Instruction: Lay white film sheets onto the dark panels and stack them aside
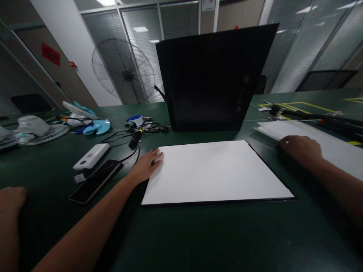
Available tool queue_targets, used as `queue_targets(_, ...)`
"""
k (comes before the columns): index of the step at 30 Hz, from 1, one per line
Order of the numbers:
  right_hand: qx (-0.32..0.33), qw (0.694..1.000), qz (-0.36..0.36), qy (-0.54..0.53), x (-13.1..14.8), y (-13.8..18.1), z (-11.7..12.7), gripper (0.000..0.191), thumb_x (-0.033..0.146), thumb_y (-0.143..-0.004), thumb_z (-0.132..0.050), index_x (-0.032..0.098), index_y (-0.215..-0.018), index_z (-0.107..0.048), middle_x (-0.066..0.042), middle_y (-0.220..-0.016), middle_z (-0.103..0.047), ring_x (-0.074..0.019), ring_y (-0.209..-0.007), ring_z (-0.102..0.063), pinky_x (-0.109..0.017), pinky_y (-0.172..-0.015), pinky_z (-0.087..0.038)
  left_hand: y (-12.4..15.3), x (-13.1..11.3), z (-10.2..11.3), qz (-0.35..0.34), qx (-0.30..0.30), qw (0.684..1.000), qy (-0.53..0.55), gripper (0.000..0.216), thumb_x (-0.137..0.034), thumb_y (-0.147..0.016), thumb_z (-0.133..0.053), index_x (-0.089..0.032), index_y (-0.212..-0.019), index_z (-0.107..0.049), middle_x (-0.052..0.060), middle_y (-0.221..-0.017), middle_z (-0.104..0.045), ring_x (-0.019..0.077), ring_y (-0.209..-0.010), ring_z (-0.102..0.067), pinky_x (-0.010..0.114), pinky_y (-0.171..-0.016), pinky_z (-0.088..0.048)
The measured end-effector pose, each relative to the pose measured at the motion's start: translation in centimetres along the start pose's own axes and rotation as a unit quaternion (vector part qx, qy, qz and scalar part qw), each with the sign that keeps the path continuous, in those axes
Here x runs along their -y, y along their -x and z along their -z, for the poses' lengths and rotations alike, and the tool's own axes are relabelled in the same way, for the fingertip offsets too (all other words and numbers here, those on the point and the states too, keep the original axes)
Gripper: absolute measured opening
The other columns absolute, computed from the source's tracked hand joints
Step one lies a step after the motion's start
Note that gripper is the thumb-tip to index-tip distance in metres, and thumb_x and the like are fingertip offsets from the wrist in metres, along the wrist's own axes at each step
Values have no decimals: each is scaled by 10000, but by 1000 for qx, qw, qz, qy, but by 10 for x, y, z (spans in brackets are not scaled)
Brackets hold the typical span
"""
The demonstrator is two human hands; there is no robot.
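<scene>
A white sheet (212, 172) lies flat on a thin black board on the green table (198, 238), straight ahead of me. My left hand (146, 164) rests palm down with its fingers on the sheet's far left corner. My right hand (302, 149) lies on the near edge of a second stack of white sheets (320, 141) at the right, fingers curled down; whether it grips a sheet I cannot tell. A large black panel (212, 79) stands upright just behind the white sheet.
Left of my left hand lie a black phone (95, 181), a white power bank (91, 156) and tangled cables (133, 138). Fan parts (42, 130) and blue blades (98, 126) sit far left. Another person's hand (11, 200) rests at the left edge. Black rods (320, 119) lie far right.
</scene>
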State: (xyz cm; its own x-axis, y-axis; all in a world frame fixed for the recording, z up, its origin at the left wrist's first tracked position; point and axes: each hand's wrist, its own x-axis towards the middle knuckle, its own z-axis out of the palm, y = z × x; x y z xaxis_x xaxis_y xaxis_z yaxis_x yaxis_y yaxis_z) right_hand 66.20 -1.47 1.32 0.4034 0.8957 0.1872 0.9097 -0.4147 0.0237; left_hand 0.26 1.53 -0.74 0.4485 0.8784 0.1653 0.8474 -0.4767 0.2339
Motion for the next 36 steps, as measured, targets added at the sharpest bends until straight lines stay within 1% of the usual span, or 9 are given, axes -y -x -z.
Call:
queue_targets(6, -55, 997, -44, -35, 21, 12, 16, 644, 574, -1019, -304, 116, -1293, -665, -249, -1095, -692, -338, -905, -622, -421, -723, -438, -1, 2, -1, -6, 1, 1000, -5, 634, -544, -1028, -356, -178, -1509, -544, 111, -1656, -382, 321, -1530, -361, 518, -1257, -270)
queue_targets(11, -147, 985, 91, -8, 71, 43, 45, 612, 405, -1057, -211, 7, -1368, -557, -292, -1306, -611, -361, -1217, -564, -565, -1143, -276, 0, 3, 0, -12, -2, 1000, -4, 612, -529, -1028, -357, -194, -1503, -549, 99, -1652, -394, 315, -1527, -368, 539, -1253, -274)
queue_targets(13, -119, 974, 193, -4, 98, 67, 50, 542, 399, -1050, -276, 53, -1270, -630, -234, -1200, -679, -324, -1129, -623, -551, -1176, -272, 1, 3, 0, -11, -2, 1000, -2, 616, -538, -1028, -356, -193, -1498, -555, 104, -1650, -397, 323, -1524, -373, 546, -1250, -278)
queue_targets(16, -45, 944, 328, -16, 137, 114, 49, 434, 417, -1033, -376, 174, -1175, -707, -119, -1106, -735, -255, -992, -684, -493, -1079, -448, 2, 1, 1, -7, -3, 1000, -1, 630, -563, -1032, -345, -195, -1498, -558, 104, -1652, -396, 329, -1522, -374, 531, -1255, -273)
queue_targets(19, 17, 893, 446, -62, 166, 162, 49, 467, 492, -1021, -444, 236, -1337, -676, -96, -1349, -669, -272, -1173, -659, -485, -1016, -536, 3, -1, 1, 0, -4, 1000, -2, 670, -586, -1056, -256, -184, -1507, -547, 108, -1652, -396, 322, -1529, -363, 514, -1259, -265)
queue_targets(22, 74, 828, 542, -123, 183, 195, 56, 572, 549, -1015, -483, 231, -1481, -579, -109, -1547, -496, -310, -1390, -515, -542, -1138, -459, 5, -4, 2, -1, -6, 1000, -2, 733, -611, -1065, -160, -167, -1528, -514, 117, -1645, -408, 308, -1534, -355, 510, -1263, -254)
queue_targets(26, 146, 767, 595, -189, 189, 210, 66, 690, 536, -1007, -536, 256, -1617, -379, -91, -1666, -287, -281, -1525, -318, -508, -1257, -307, 7, -7, 5, 2, 10, 1000, -12, 831, -720, -1022, -202, -142, -1563, -454, 136, -1662, -373, 324, -1545, -328, 521, -1267, -232)
queue_targets(30, 189, 724, 618, -243, 184, 205, 69, 890, 482, -999, -581, 241, -1684, -67, -106, -1704, -156, -232, -1558, -231, -402, -1256, -322, 6, -10, 6, 23, 17, 999, -16, 922, -796, -942, -380, -139, -1588, -407, 146, -1673, -345, 358, -1545, -318, 523, -1265, -238)
queue_targets(36, 121, 763, 598, -211, 173, 182, 61, 869, 546, -984, -575, 275, -1680, -131, -96, -1695, -205, -308, -1560, -211, -558, -1275, -223, 1, -10, 2, 45, -4, 999, 3, 904, -749, -952, -398, -89, -1569, -412, 168, -1628, -425, 351, -1517, -376, 492, -1254, -283)
